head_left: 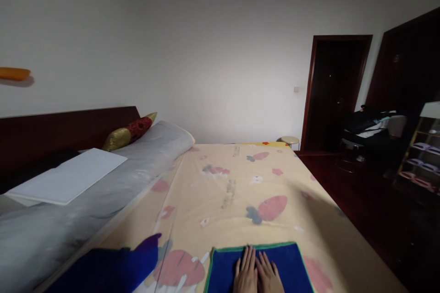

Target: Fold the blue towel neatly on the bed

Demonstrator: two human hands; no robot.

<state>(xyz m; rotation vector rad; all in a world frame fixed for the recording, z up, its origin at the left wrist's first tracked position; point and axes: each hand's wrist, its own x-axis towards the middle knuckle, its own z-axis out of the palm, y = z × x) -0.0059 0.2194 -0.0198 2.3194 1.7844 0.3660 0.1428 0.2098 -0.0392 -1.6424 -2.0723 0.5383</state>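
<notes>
Two hands, left hand point(245, 272) and right hand point(270, 274), lie flat and touching side by side on a blue cloth point(225, 268) with green edging, fingers point(248, 256) extended and held together. Cloth rests on the patterned bed point(240, 183), near its front edge.

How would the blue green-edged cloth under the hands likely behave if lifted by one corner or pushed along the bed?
The blue cloth lies flat against the bedspread, so it is probably floppy and would drape if lifted. It looks thin, so likely light. With the left hand and right hand pressing flat on it, a push might bunch it rather than slide it.
</notes>
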